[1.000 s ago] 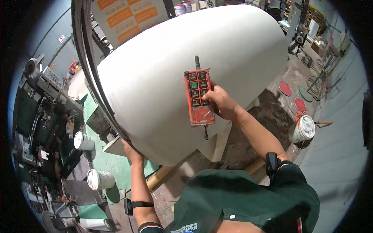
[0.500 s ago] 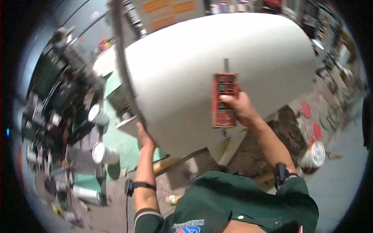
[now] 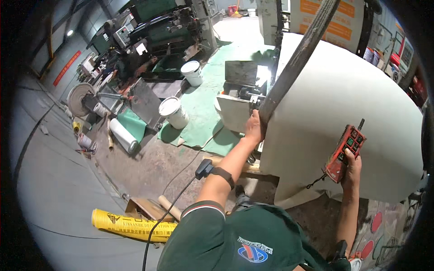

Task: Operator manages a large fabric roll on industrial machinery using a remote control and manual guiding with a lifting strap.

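My right hand is closed around a red handheld remote control. Its thumb lies on the dark buttons, and a short black antenna sticks up from the top. A big white roll fills the area in front of me. A dark, wide lifting strap slants down against the roll's left end. My left hand touches the strap's lower part at that end, fingers stretched upward and partly hidden. Just beyond my left hand is a metal fitting by a pale panel.
White buckets stand on a green floor sheet to the left. A yellow wrapped roll lies at lower left, near a white roll. Dark machinery is farther back. A cable hangs from my left wristband.
My view has swung left, so the roll and both hands appear farther right. The remote now looks tilted in my right hand. My left hand stays at the strap.
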A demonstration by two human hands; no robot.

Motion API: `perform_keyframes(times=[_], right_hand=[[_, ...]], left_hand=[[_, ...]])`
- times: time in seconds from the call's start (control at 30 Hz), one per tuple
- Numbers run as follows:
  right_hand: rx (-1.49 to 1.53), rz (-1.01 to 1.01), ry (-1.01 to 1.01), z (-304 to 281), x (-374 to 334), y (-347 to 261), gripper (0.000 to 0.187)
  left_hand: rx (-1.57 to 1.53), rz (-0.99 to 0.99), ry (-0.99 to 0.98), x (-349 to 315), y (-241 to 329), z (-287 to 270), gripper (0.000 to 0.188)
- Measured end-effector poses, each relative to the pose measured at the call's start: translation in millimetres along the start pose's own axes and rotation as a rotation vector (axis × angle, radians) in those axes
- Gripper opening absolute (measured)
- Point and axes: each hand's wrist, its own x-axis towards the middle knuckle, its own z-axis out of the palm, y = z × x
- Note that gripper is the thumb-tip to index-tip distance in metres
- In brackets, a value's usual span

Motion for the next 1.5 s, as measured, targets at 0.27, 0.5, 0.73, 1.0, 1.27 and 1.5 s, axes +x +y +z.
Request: perform_keyframes(times=[0.27,0.5,0.73,1.0,1.27,1.5], right_hand=[[0.024,-0.023,0.066,2.2,3.4,-1.5,0.031],[0.038,0.093,0.067,-1.9,-5.3,14.2,0.035],[0.114,0.007,-0.020,-2.3,-15.6,4.6,0.050],[0.117,0.129,-0.285,6.6,-6.6,22.6,0.053],[0.007,0.315,-0.609,62.3,-39.7,103.6,0.056],[-0.071,0.450,-0.779,97.9,-55.0,183.2,0.055]], left_hand=[[-0.226,-0.147,0.047,20.4,-4.3,20.4,0.033],[-0.545,-0.334,-0.068,-11.3,-33.6,13.5,0.030],[-0.333,-0.212,-0.090,-27.1,-99.3,46.8,0.031],[0.209,-0.144,-0.042,-72.2,-158.5,38.3,0.025],[0.234,-0.251,0.292,-95.4,-101.2,-46.1,0.032],[0.461,-0.400,0.582,-118.1,-162.5,-118.6,0.040]])
